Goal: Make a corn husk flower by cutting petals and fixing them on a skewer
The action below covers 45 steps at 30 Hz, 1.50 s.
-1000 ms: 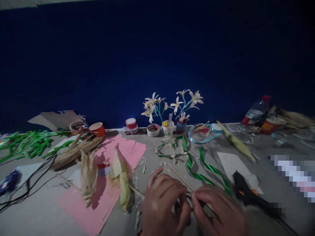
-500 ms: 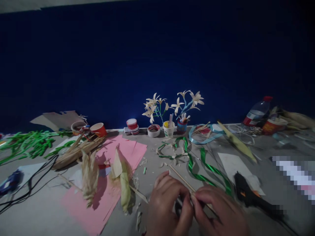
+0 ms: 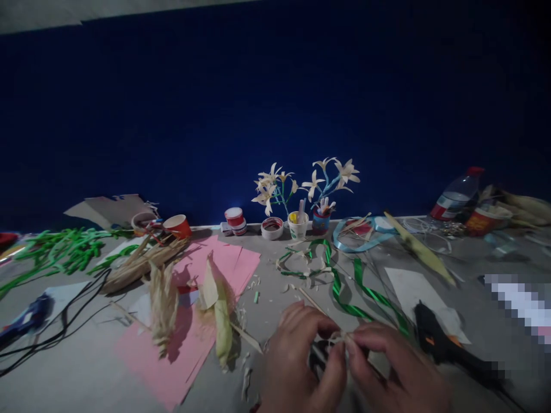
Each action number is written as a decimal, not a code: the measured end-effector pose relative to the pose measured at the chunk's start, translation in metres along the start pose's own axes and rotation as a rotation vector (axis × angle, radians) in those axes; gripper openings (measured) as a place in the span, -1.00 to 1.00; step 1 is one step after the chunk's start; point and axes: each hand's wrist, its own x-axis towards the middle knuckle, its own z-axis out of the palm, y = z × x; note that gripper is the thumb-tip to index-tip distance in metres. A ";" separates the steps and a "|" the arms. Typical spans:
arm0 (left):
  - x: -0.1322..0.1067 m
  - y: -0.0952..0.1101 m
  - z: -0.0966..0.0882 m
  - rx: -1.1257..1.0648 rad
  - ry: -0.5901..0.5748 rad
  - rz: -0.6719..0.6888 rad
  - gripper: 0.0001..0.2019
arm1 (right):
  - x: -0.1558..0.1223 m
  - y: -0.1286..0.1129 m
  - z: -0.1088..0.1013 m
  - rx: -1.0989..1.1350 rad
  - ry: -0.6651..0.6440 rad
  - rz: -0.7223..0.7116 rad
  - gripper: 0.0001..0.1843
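Both hands meet low at the middle of the grey table. My left hand and my right hand pinch a small pale piece of husk between their fingertips, on the near end of a thin wooden stick that runs away to the upper left. A green ribbon curls on the table just beyond the hands. A black glue gun lies right of my right hand.
Pink paper with upright corn husks lies to the left. Green leaf strips, cups, paint pots and husk flowers line the back by the blue wall. A water bottle stands at right.
The view has shifted a little, so everything sits slightly rightward. Both hands have drawn nearer to me and lower, fingertips still pinched together on the stick's end.
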 end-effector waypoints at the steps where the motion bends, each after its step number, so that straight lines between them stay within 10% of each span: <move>1: 0.002 0.001 0.004 0.001 0.007 0.004 -0.87 | 0.000 -0.001 0.000 -0.001 -0.011 -0.003 -0.90; 11: -0.014 -0.022 -0.007 -0.026 0.040 -0.112 -0.83 | -0.005 0.007 -0.005 0.005 0.103 0.128 -0.88; 21: 0.006 -0.009 -0.006 0.175 -0.026 0.197 -0.72 | 0.000 0.002 -0.001 0.044 -0.015 -0.015 -0.86; 45: -0.005 -0.011 -0.005 0.301 0.136 0.197 -0.76 | -0.002 0.026 -0.015 -0.099 0.007 0.069 -0.94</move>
